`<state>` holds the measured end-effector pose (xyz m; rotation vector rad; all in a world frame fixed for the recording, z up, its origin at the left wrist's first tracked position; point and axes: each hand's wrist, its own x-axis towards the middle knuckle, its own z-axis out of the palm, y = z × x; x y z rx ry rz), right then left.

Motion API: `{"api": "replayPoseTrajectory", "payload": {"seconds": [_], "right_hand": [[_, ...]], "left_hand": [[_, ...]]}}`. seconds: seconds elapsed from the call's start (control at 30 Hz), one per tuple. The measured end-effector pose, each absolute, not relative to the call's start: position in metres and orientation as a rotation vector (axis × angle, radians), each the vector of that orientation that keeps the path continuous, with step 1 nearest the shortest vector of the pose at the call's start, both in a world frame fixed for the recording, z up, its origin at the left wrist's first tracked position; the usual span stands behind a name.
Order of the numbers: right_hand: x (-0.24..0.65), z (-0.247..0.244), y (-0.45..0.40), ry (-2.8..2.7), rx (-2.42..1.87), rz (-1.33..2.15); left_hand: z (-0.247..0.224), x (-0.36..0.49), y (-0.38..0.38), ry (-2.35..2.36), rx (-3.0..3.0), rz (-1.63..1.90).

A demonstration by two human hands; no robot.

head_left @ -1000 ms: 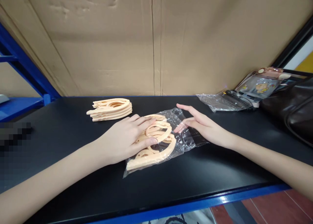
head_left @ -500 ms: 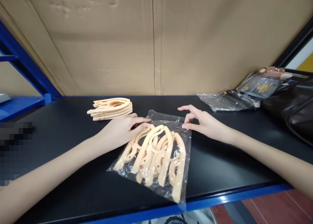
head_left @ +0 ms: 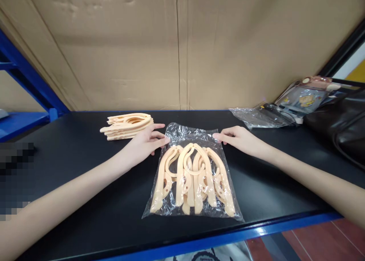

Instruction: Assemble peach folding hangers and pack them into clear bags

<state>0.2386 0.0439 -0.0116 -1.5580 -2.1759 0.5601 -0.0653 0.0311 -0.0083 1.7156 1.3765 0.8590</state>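
A clear plastic bag (head_left: pixel 196 211) lies on the black tabletop with several cream folding hangers (head_left: pixel 181 177) inside, their arms folded down. My left hand (head_left: pixel 146 141) pinches the bag's upper left edge between thumb and fingers, with the index finger stretched out. On the opposite side my right hand (head_left: pixel 241 139) has its thumb and fingers closed on the upper right corner. The bag's top end, crumpled on the left, spans the gap between both hands. Behind my left hand sits a stack of similar cream folding hangers (head_left: pixel 128 126).
Cardboard (head_left: pixel 119 55) walls off the back of the black table (head_left: pixel 71 169). To the right lie a clear plastic packet (head_left: pixel 253 116), a cartoon-printed pouch (head_left: pixel 305 99) and a dark leather bag (head_left: pixel 339 120). A blue frame (head_left: pixel 53 97) stands at the left, and a blue rim edges the table's front.
The bag has turned from a slant to nearly straight, its lower end swinging right. My right hand has closed on its top right corner. The hanger stack stays put.
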Motion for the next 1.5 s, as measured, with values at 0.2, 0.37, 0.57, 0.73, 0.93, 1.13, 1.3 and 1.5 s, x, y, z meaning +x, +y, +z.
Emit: {"api": "replayPoseTrajectory", "payload": {"seconds": [0.2, 0.37, 0.57, 0.73, 0.93, 1.13, 1.3, 1.5], "right_hand": [[0.232, -0.019, 0.047, -1.931, -1.253, 1.054], [0.233, -0.018, 0.051, -1.879, -1.212, 1.074], [0.235, -0.021, 0.054, -1.895, -1.133, 1.054], [0.236, -0.021, 0.052, -1.902, -1.009, 1.182], [0.238, -0.018, 0.058, -1.841, -1.015, 1.210], [0.240, -0.023, 0.063, -1.922, -1.031, 1.158], [0.240, -0.019, 0.054, -2.200, -1.002, 0.572], [0.236, -0.008, 0.038, -2.328, -0.834, 0.122]], "left_hand": [[-0.003, -0.069, 0.029, 1.307, 1.488, 0.820], [-0.001, -0.068, 0.030, 1.323, 1.419, 0.881], [-0.003, -0.064, 0.031, 1.258, 1.574, 0.869], [-0.004, -0.067, 0.035, 1.196, 1.711, 0.826], [-0.006, -0.076, 0.044, 1.239, 1.755, 0.782], [-0.008, -0.078, 0.044, 1.227, 1.985, 0.742], [-0.003, -0.077, 0.034, 1.297, 2.532, 0.784], [0.008, -0.072, 0.021, 1.112, 2.878, 0.855]]}}
